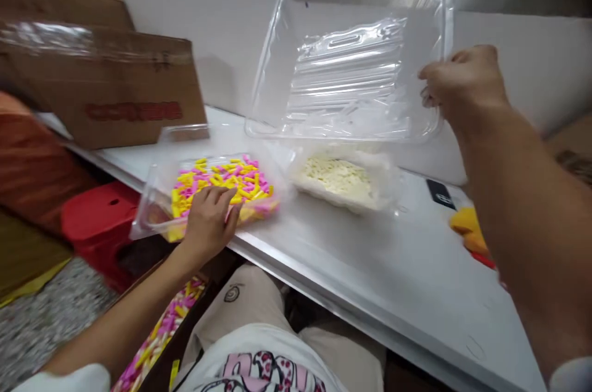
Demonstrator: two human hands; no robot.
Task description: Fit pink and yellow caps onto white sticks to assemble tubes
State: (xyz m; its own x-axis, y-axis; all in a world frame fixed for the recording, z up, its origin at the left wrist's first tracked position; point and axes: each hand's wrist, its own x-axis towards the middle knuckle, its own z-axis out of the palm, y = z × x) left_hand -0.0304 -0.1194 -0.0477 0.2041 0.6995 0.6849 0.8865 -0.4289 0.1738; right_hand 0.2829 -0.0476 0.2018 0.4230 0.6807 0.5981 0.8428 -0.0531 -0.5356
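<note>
My right hand (pixel 465 81) is raised at the right, its fingers closed on the side rim of a large clear plastic tray (pixel 346 65). That tray is lifted and tilted, with a ribbed bottom and some whitish bits low inside. My left hand (pixel 210 213) rests at the near side of another clear plastic tray (pixel 145 210), fingers stretched over the rim by small pink and yellow pieces (pixel 222 179), thumb apart. It seems to grip nothing. Behind the raised tray's lower edge stands a smaller translucent tray (pixel 386 191) of cream-coloured pieces (pixel 337 177).
The left tray overhangs the front edge of the white table (pixel 324 244). A cardboard box (pixel 134 90) stands at the back left, near a red stool (pixel 99 213). Below my left arm is a box of mixed pieces (pixel 161 330). A black phone-like object (pixel 439 193) and a yellow item (pixel 467 225) lie right.
</note>
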